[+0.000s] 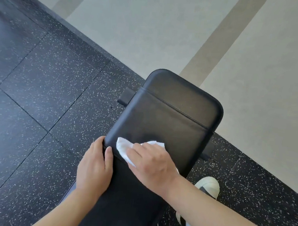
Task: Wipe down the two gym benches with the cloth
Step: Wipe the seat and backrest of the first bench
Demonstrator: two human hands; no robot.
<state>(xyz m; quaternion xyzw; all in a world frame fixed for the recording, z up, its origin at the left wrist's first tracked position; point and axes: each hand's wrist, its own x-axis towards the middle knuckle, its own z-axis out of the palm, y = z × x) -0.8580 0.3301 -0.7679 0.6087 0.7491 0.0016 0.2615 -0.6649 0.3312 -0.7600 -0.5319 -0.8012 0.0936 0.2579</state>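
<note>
A black padded gym bench (171,111) runs from the bottom centre up toward the wall, its rounded end at the middle of the view. A white cloth (123,147) lies on the pad near the seam between two pad sections. My right hand (151,164) lies flat on the cloth, fingers straight, pressing it onto the pad. My left hand (94,167) grips the bench's left edge, thumb on top and fingers wrapped over the side. Only one bench is in view.
Black speckled rubber floor tiles (38,94) spread to the left and right of the bench. A pale wall (170,28) with beige stripes rises just past the bench end. A white shoe (208,186) stands right of the bench. A black frame foot (126,96) sticks out left.
</note>
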